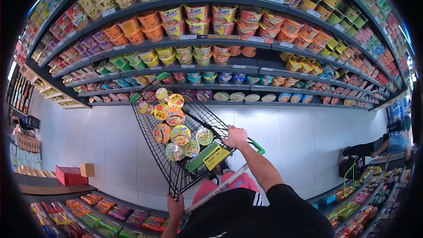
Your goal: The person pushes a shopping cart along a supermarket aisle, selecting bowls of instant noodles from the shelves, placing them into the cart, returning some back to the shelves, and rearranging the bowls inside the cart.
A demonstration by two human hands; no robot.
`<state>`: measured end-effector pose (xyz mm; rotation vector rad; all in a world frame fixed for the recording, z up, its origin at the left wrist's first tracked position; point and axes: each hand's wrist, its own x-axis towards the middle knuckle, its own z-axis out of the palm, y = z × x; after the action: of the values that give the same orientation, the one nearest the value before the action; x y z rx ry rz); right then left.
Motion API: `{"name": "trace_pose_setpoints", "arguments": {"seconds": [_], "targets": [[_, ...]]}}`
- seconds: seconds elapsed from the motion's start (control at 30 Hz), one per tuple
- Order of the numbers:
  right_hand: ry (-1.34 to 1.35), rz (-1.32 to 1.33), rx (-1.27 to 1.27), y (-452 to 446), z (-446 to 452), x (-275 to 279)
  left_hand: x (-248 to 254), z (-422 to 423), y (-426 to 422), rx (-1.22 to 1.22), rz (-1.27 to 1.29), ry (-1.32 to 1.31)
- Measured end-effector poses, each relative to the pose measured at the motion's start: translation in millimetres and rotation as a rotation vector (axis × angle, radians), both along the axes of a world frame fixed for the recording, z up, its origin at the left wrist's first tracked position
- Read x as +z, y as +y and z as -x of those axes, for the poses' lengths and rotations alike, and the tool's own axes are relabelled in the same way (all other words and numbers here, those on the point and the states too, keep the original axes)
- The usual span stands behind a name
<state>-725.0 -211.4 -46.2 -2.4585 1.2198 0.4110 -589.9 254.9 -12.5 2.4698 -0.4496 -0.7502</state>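
Note:
A black wire shopping cart (pixel 152 152) with green trim stands in front of me, angled to the left. My right hand (pixel 236 136) is closed round its frame near the green end of the handle (pixel 257 146). At the cart's near left corner, my left hand (pixel 175 206) is closed on the frame, its fingers partly hidden. Several instant noodle cups lie loose in the basket, among them an orange-lidded cup (pixel 175 116), a yellow one (pixel 176 101) and a green-and-white one (pixel 204 136). A yellow-green sign (pixel 216 157) sits at the cart's near end.
Ahead, a long curved-looking shelf (pixel 260 68) holds rows of instant noodle cups and tubs. Packaged goods fill a shelf (pixel 119 213) behind me. A red box (pixel 70 175) is at the left. On the right, another person (pixel 379 146) is beside a green-handled basket or cart (pixel 351 174).

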Motion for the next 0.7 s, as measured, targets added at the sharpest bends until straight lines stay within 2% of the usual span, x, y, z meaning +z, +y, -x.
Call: {"name": "trace_pose_setpoints", "arguments": {"seconds": [0.2, 0.33, 0.43, 0.47, 0.57, 0.6, 0.7], "targets": [[-0.025, -0.101, 0.073, -19, -17, 12, 3, 13, -5, -0.024, -0.064, -0.051], [-0.219, -0.205, 0.104, -38, -11, 11, -8, 24, -2, -0.019, -0.092, -0.098], [-0.505, -0.245, -0.064, -45, -2, 13, -14, 34, -4, 0.026, -0.108, -0.097], [-0.502, -0.211, -0.099, -41, 7, 14, -15, 38, -3, 0.045, -0.12, -0.089], [-0.294, -0.133, 0.056, -36, 33, 17, -10, 49, -10, 0.099, -0.155, -0.08], [-0.215, -0.01, 0.123, -27, 42, 33, -11, 53, -12, 0.105, -0.165, -0.091], [-0.292, 0.058, 0.177, -23, 64, 30, -16, 66, -9, 0.135, -0.165, -0.118]]}}
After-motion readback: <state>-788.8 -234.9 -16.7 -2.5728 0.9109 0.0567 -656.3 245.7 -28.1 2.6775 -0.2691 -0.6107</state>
